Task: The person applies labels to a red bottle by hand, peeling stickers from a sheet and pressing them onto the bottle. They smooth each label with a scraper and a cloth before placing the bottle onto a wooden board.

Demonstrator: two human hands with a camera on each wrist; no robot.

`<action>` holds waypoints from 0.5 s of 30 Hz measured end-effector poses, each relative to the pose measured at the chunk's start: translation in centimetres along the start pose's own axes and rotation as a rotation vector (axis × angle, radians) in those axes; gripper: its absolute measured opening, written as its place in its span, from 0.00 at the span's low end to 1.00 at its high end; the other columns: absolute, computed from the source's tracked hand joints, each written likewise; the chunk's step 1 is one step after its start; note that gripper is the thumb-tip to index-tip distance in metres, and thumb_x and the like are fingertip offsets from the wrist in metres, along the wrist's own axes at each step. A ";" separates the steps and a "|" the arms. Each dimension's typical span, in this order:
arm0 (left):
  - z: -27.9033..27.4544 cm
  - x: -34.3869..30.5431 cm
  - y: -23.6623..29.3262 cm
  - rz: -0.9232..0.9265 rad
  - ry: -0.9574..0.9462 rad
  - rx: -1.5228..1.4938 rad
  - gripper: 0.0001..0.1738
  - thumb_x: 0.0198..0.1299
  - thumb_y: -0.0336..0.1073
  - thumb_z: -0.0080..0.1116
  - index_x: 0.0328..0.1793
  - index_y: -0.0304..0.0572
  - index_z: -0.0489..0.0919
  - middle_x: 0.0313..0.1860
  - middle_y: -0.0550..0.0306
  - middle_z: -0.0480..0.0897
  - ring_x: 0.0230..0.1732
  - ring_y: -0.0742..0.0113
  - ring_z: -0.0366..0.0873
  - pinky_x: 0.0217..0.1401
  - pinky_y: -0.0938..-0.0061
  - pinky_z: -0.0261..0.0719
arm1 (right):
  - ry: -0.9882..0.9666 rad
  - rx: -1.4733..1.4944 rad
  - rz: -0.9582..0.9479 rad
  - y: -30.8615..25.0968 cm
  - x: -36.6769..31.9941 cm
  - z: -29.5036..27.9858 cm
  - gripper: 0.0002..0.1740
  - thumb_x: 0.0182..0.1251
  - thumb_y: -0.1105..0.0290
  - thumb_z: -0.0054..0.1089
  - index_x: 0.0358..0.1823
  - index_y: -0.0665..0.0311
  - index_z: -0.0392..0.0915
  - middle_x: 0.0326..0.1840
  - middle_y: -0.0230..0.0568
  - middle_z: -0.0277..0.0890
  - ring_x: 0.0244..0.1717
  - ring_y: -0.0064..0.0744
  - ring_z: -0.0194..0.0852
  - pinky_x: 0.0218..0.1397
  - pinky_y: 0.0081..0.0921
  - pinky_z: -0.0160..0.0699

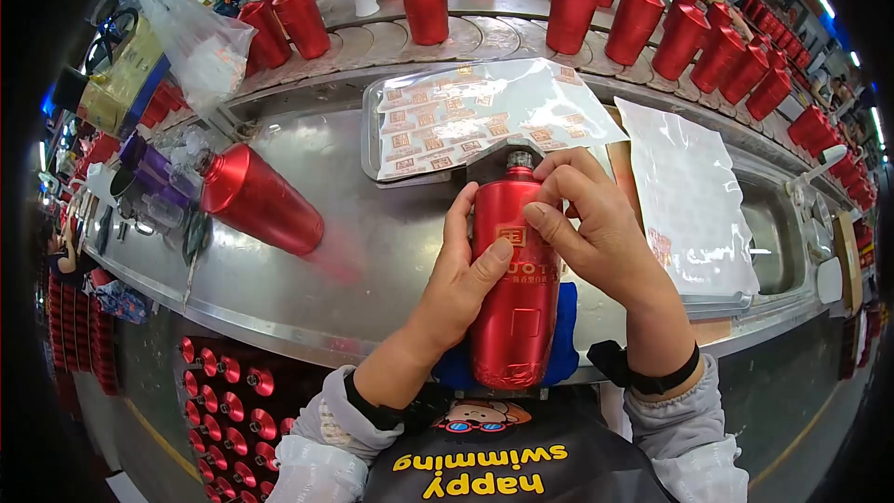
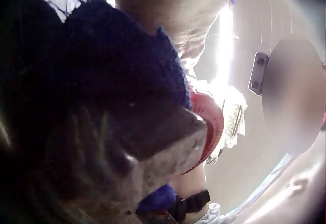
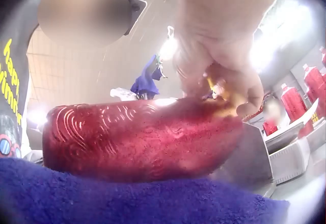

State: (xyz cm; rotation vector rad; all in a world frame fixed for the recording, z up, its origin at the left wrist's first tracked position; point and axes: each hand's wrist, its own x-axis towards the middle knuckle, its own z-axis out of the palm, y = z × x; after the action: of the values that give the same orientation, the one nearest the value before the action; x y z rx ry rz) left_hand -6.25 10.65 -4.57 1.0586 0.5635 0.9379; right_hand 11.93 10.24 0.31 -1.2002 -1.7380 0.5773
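Observation:
A glossy red bottle (image 1: 517,317) with gold lettering and a clear-grey threaded neck lies tilted in front of the person, neck pointing away. The left hand (image 1: 456,275) grips its left side, thumb across the front beside the gold print. At the upper right of the bottle, the right hand (image 1: 596,224) has its thumb and index finger bent against the shoulder, near the gold square mark. In the right wrist view, the right hand (image 3: 219,56) touches the bottle's shoulder; I cannot tell whether a thin film is between its fingers. A blue cloth (image 3: 127,198) lies under the bottle.
Another red bottle (image 1: 261,200) lies on the metal table (image 1: 372,251) at left. A tray (image 1: 372,130) with printed sticker sheets (image 1: 447,116) is behind, a white sheet (image 1: 689,196) to the right. Several red bottles (image 1: 424,0) stand on the conveyor (image 1: 372,42).

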 end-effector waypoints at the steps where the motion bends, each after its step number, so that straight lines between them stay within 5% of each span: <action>1: -0.1 0.0 -0.1 0.004 0.001 0.011 0.46 0.72 0.47 0.54 0.81 0.35 0.39 0.73 0.44 0.61 0.71 0.61 0.64 0.72 0.66 0.66 | -0.001 0.008 0.017 -0.1 0.0 0.0 0.10 0.63 0.73 0.66 0.33 0.67 0.72 0.43 0.47 0.71 0.42 0.41 0.74 0.43 0.32 0.75; 4: 0.1 -0.1 0.1 0.000 -0.007 0.002 0.46 0.72 0.47 0.54 0.82 0.35 0.39 0.73 0.43 0.62 0.70 0.61 0.65 0.72 0.66 0.66 | 0.004 -0.063 -0.029 0.2 -0.3 -0.4 0.09 0.64 0.71 0.64 0.37 0.67 0.73 0.44 0.48 0.71 0.44 0.43 0.74 0.46 0.33 0.75; 7: 0.5 -0.1 0.7 -0.032 -0.023 -0.066 0.47 0.72 0.49 0.55 0.82 0.35 0.39 0.73 0.43 0.62 0.70 0.61 0.66 0.72 0.67 0.67 | 0.094 0.093 0.121 1.2 -1.4 -0.8 0.14 0.71 0.66 0.60 0.50 0.69 0.75 0.47 0.47 0.73 0.47 0.40 0.75 0.51 0.31 0.75; 11: 0.2 0.1 0.4 -0.019 -0.013 0.002 0.48 0.71 0.51 0.55 0.82 0.35 0.39 0.74 0.43 0.61 0.71 0.61 0.65 0.72 0.66 0.66 | 0.047 0.333 0.390 1.3 -4.2 -0.3 0.31 0.79 0.54 0.48 0.73 0.70 0.62 0.55 0.36 0.73 0.40 0.19 0.67 0.43 0.17 0.70; 15: 0.0 0.3 0.2 -0.021 0.006 0.026 0.49 0.71 0.52 0.56 0.82 0.35 0.40 0.75 0.43 0.58 0.73 0.60 0.63 0.74 0.66 0.63 | -0.029 0.590 0.582 1.5 -5.2 0.5 0.41 0.75 0.51 0.57 0.75 0.75 0.54 0.60 0.52 0.73 0.55 0.31 0.73 0.60 0.26 0.72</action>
State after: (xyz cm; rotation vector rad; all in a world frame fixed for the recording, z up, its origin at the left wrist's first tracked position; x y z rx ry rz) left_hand -6.20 10.93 -4.35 1.0714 0.5915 0.9181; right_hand 12.73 6.23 -3.23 -1.2444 -1.0898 1.3475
